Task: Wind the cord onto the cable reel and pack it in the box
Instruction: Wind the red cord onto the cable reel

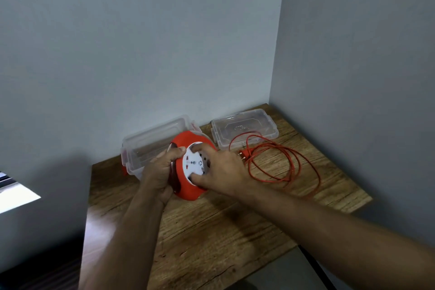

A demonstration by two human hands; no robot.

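A red cable reel with a white socket face is held tilted just above the wooden table. My left hand grips its left rim. My right hand lies on the white face, fingers and thumb pinching the disc. The red cord lies in loose loops on the table to the right, its plug close to my right hand. Behind the reel stands the clear plastic box, open. Its clear lid lies apart at the back right.
The table sits in a corner, with grey walls close behind and to the right. Its left edge drops off beside a dark area, and a bright window sill shows at far left. The cord's loops reach near the table's right edge.
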